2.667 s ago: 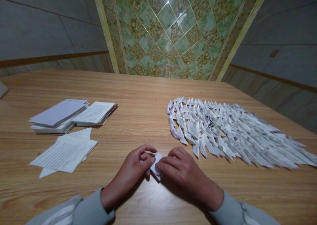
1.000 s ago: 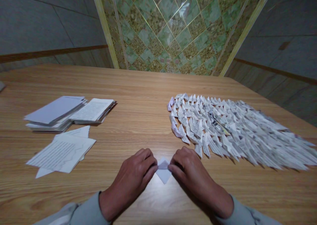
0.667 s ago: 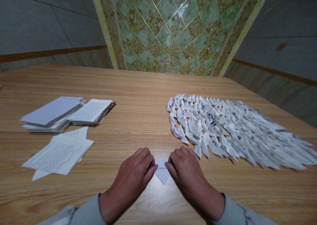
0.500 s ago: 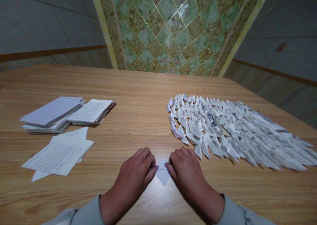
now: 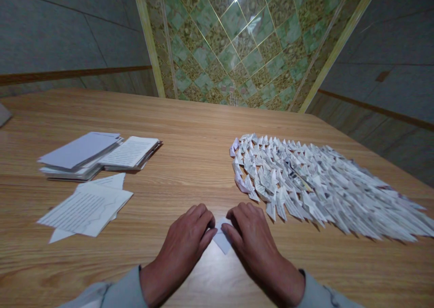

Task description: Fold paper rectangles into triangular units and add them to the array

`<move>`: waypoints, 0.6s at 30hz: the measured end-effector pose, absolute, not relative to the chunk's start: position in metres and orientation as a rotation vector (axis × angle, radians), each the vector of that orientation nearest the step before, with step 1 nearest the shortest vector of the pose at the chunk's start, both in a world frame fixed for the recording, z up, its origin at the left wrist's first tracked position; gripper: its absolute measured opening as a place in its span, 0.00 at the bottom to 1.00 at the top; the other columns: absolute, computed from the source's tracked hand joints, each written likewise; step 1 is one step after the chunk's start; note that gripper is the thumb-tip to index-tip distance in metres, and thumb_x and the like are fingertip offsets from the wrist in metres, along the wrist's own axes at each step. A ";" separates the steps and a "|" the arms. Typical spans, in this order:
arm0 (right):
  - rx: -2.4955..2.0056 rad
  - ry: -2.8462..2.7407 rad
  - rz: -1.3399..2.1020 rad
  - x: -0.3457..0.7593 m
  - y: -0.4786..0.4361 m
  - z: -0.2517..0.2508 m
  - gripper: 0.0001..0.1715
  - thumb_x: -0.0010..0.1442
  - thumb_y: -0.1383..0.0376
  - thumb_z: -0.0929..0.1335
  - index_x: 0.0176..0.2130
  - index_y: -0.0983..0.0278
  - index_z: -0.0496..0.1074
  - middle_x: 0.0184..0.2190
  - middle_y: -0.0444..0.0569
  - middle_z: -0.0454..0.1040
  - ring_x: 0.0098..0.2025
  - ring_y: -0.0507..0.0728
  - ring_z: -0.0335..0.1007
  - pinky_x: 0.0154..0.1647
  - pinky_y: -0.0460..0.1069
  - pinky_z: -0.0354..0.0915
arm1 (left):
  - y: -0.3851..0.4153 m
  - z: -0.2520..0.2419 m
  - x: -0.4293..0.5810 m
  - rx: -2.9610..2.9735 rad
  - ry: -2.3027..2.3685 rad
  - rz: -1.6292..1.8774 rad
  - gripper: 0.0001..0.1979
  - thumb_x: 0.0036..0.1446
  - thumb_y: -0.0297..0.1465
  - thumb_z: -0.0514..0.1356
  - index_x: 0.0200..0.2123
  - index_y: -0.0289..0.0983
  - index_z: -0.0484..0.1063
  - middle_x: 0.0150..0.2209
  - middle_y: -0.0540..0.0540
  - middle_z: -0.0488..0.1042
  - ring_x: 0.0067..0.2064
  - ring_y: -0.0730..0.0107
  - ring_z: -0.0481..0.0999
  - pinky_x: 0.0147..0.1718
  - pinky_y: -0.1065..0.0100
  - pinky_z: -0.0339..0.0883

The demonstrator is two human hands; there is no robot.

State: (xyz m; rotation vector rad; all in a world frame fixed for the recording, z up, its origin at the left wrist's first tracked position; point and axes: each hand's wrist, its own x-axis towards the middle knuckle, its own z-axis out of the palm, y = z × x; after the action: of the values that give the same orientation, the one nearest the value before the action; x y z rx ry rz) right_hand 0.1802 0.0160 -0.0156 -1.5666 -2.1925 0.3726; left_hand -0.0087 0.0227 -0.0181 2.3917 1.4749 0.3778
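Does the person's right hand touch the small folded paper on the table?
Touching: the head view shows the fingers of the right hand lying over the upper edge of the small folded white paper, with no gap between them.

There is one left hand (image 5: 179, 241) and one right hand (image 5: 253, 241). Between them is one small folded paper (image 5: 222, 241). Out past the left hand are two stacks of paper: one stack with a plain top (image 5: 79, 151) and one stack with printed lines (image 5: 130, 152). Nearer that hand is one loose pile of sheets (image 5: 86, 208). Past the right hand is one big patch of folded paper pieces (image 5: 305, 184), too many to count.
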 end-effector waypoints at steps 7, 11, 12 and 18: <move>-1.487 -2.090 0.530 0.178 0.012 -0.020 0.12 0.58 0.75 0.74 0.33 0.63 0.70 0.36 0.45 0.72 0.41 0.59 0.66 0.41 0.52 0.57 | 0.022 -0.022 -0.012 2.389 1.352 0.572 0.03 0.66 0.28 0.58 0.41 0.38 0.71 0.39 0.44 0.75 0.42 0.57 0.75 0.40 0.59 0.69; -1.384 -2.042 0.591 0.180 0.013 -0.019 0.12 0.58 0.77 0.74 0.35 0.62 0.71 0.39 0.46 0.74 0.43 0.59 0.68 0.43 0.52 0.61 | 0.022 -0.028 -0.014 2.319 1.288 0.729 0.06 0.66 0.32 0.59 0.45 0.39 0.73 0.42 0.43 0.77 0.44 0.57 0.76 0.42 0.59 0.71; -1.343 -2.030 0.600 0.181 0.013 -0.019 0.12 0.58 0.77 0.73 0.36 0.62 0.71 0.41 0.47 0.75 0.44 0.59 0.68 0.44 0.52 0.63 | 0.022 -0.029 -0.015 2.284 1.280 0.778 0.09 0.66 0.33 0.60 0.47 0.39 0.73 0.44 0.43 0.78 0.45 0.56 0.77 0.44 0.59 0.71; -1.119 -2.038 0.481 0.182 0.014 -0.016 0.08 0.62 0.74 0.71 0.39 0.61 0.73 0.50 0.53 0.76 0.52 0.62 0.70 0.52 0.56 0.67 | 0.026 -0.025 -0.016 1.897 1.219 0.850 0.13 0.62 0.33 0.63 0.49 0.39 0.78 0.42 0.45 0.82 0.40 0.60 0.80 0.41 0.64 0.71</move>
State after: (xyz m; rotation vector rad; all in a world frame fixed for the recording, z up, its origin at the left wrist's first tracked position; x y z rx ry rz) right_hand 0.1818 0.0136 -0.0160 -1.1194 -2.0378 0.4808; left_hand -0.0156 0.0255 -0.0247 1.8973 1.2189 0.8502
